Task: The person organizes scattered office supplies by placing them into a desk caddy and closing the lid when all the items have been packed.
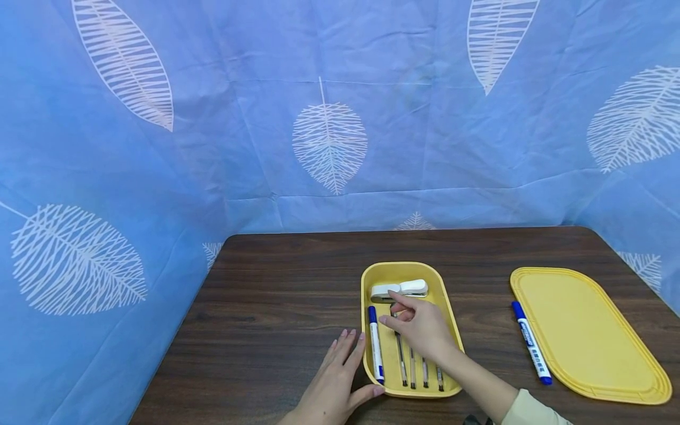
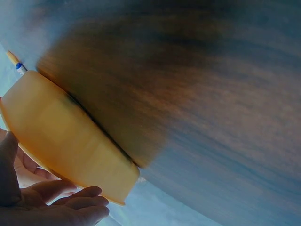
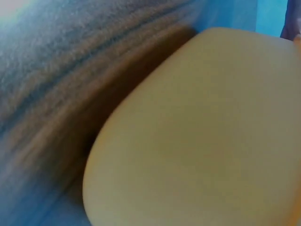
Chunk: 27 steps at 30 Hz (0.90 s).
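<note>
A yellow box (image 1: 366,277) stands on the dark wooden table. In it lie a white stapler (image 1: 413,288) across the far end, a blue-capped marker (image 1: 376,345) along the left wall and several slim pens (image 1: 412,369) side by side. My left hand (image 1: 332,378) rests against the box's left side, fingers straight, thumb at the near rim. My right hand (image 1: 425,327) reaches into the box over the pens. Its index fingertip is at the stapler; its thumb and other fingers are around one pen's upper end, and whether they pinch it is hidden.
To the right lies a flat yellow lid (image 1: 589,336). A second blue-capped marker (image 1: 532,345) lies along the lid's left edge. A blue leaf-patterned cloth (image 1: 393,153) hangs behind the table (image 1: 276,295). The box wall (image 3: 188,132) fills much of the right wrist view.
</note>
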{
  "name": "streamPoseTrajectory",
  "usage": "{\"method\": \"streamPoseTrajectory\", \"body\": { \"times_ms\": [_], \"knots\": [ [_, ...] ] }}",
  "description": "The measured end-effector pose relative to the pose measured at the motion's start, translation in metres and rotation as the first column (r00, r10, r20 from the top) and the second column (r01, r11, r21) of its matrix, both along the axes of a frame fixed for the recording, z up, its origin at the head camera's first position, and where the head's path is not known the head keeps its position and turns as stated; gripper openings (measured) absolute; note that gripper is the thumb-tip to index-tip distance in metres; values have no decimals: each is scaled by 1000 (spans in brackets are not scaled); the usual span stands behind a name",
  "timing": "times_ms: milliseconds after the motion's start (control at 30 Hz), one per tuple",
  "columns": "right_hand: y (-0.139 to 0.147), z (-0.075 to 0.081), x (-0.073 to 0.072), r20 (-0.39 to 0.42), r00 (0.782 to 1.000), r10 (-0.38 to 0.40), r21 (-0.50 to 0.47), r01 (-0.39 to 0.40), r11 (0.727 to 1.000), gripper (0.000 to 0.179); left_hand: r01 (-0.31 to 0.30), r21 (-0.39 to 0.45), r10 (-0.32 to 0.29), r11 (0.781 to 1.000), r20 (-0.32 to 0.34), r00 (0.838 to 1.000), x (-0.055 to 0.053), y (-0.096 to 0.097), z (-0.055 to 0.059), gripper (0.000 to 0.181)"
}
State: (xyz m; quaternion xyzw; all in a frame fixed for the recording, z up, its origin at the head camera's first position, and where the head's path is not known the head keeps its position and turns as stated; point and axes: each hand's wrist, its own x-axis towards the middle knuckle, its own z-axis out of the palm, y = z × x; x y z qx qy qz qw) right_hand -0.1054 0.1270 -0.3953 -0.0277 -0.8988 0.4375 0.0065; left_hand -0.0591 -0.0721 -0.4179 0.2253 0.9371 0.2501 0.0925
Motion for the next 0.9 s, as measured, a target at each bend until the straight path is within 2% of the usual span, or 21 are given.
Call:
{"method": "streamPoseTrajectory", "body": {
  "times_ms": [133,400,700,900],
  "knots": [
    [5,7,0,2,1000,22,-6,-22,1000,60,-5,8,5,1000,16,1000,1,-1,0,86],
    [12,15,0,-39,999,10,96,-6,995,65,-5,9,5,1000,19,1000,1,-2,0,85],
    [24,23,2,-29,999,21,100,-18,995,67,-4,18,3,1000,37,999,1,-2,1,85],
    [39,32,3,-95,995,29,118,-18,993,69,2,21,-2,1000,19,1000,1,-2,0,84]
  ]
}}
